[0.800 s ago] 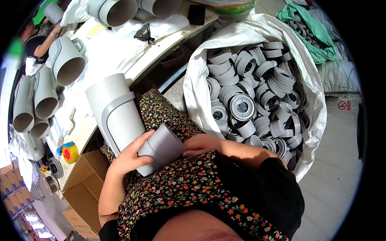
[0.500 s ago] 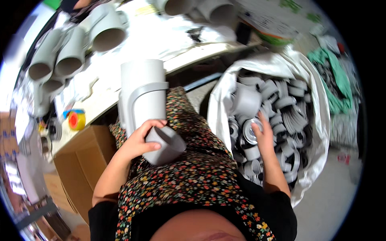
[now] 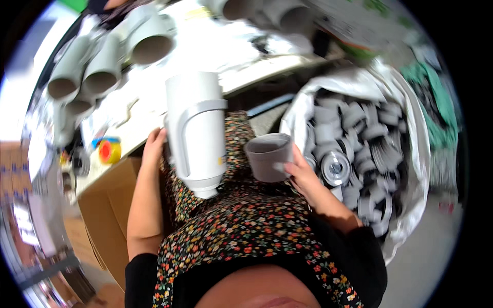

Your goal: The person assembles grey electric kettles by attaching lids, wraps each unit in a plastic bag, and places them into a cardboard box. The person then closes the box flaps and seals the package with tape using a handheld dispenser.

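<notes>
A large pale grey, flask-like cylinder (image 3: pixel 197 128) with a curved handle band hangs tilted over my lap. Its stepped, narrower end with a small white tip points toward me. My left hand (image 3: pixel 152 149) is closed at its far left side, with the fingers partly hidden behind it. Between the cylinder and the sack, my right hand (image 3: pixel 304 177) grips a darker grey cup (image 3: pixel 268 159) by its right side, the cup's open mouth facing up and away.
A white sack (image 3: pixel 418 169) on the right holds many grey round caps and rings (image 3: pixel 354 120). Several hollow grey cylinders with handles (image 3: pixel 105 64) lie on the white table (image 3: pixel 205 46). Yellow tape (image 3: pixel 109 152) sits near its edge, above an open cardboard box (image 3: pixel 110 205).
The cup has come off the cylinder's near end and moved right into my right hand, which has left the sack. My left hand has shifted from the cup to the cylinder's left side.
</notes>
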Demonstrator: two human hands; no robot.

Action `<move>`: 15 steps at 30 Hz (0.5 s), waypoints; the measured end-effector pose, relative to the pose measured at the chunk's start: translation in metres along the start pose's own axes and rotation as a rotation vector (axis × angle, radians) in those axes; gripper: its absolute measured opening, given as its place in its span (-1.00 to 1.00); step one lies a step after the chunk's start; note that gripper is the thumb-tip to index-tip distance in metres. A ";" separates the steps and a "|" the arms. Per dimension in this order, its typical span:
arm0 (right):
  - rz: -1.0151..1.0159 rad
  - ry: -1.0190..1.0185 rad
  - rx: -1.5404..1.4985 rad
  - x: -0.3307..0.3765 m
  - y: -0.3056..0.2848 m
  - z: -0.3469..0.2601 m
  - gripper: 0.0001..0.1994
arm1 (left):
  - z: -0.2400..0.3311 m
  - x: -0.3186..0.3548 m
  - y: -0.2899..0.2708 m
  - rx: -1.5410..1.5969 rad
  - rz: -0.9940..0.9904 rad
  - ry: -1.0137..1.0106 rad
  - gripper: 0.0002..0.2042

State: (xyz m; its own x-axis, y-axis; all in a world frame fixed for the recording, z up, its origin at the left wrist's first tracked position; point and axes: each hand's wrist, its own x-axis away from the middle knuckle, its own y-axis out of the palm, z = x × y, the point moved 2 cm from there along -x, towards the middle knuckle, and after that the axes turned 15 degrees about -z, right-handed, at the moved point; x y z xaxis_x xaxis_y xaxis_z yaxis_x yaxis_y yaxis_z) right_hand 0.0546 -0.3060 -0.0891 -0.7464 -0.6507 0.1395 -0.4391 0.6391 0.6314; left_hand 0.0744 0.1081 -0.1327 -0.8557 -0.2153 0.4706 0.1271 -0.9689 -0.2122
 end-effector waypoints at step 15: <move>-0.438 -0.050 0.203 -0.056 0.015 0.071 -0.06 | 0.114 0.065 0.006 0.460 -0.327 0.433 -0.75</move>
State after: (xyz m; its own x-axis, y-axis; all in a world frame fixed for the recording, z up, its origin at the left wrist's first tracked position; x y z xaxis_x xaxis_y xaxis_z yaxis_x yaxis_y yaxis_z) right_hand 0.0547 -0.2313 -0.1415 -0.4909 -0.8589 -0.1462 -0.8022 0.3801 0.4605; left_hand 0.0765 0.0743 -0.0057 -0.9964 0.0708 0.0460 -0.0531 -0.9493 0.3099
